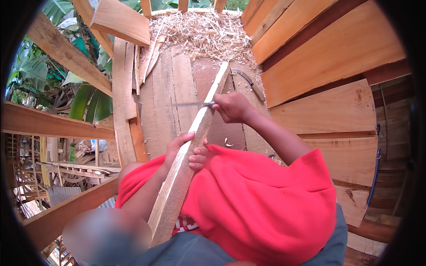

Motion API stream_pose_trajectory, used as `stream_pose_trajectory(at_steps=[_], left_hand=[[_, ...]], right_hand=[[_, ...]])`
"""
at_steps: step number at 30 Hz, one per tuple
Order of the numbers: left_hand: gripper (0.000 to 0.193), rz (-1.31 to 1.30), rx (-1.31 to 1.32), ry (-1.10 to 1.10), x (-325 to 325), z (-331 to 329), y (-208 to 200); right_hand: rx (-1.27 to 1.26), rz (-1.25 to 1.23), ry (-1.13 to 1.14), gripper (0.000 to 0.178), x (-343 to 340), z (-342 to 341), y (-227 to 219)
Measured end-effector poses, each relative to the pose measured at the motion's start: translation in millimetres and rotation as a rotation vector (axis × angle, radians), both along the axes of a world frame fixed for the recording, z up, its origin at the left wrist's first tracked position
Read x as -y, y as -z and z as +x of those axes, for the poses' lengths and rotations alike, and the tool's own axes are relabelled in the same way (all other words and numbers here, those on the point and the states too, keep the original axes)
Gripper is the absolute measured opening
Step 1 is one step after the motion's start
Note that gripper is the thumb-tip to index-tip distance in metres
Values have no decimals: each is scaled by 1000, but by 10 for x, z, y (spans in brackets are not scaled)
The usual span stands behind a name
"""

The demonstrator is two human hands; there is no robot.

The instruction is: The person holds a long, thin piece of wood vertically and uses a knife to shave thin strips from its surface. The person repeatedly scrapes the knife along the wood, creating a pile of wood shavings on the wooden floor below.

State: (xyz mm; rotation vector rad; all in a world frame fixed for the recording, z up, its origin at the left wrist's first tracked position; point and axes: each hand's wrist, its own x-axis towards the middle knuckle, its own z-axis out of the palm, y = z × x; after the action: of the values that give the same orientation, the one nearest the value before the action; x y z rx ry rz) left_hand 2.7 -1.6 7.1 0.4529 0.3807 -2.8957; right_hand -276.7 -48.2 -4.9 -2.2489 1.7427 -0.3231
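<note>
A long, squared piece of wood [171, 204] slants from my lap up and away, its far end over the plank floor. Pale, freshly cut wood shows along its left edge. My left hand [178, 150] is wrapped round its middle, thumb on top and fingers curled over the right side. Farther up, my right hand [233, 107] grips a knife [195, 104], whose thin blade lies across the wood and points left, blurred by motion. The knife's handle is mostly hidden in my fist. A curved blade with a dark handle [255, 88] rests on the floor beyond my right hand.
Curly wood shavings [204, 35] are heaped at the far end of the plank floor [162, 97]. Boards form a wall [328, 48] on the right. Open framing beams [66, 53] stand at the left, with plants outside. A wooden block [122, 24] sticks in at upper left.
</note>
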Motion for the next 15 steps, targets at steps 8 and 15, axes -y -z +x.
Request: stream_pose_trajectory(at_steps=[8, 15], left_hand=[[38, 6, 34, -16, 3, 24, -28], [39, -23, 24, -4, 9, 26, 28]], right_hand=[[-84, -19, -5, 29, 15, 147, 4], [-113, -2, 90, 27, 121, -173, 45]])
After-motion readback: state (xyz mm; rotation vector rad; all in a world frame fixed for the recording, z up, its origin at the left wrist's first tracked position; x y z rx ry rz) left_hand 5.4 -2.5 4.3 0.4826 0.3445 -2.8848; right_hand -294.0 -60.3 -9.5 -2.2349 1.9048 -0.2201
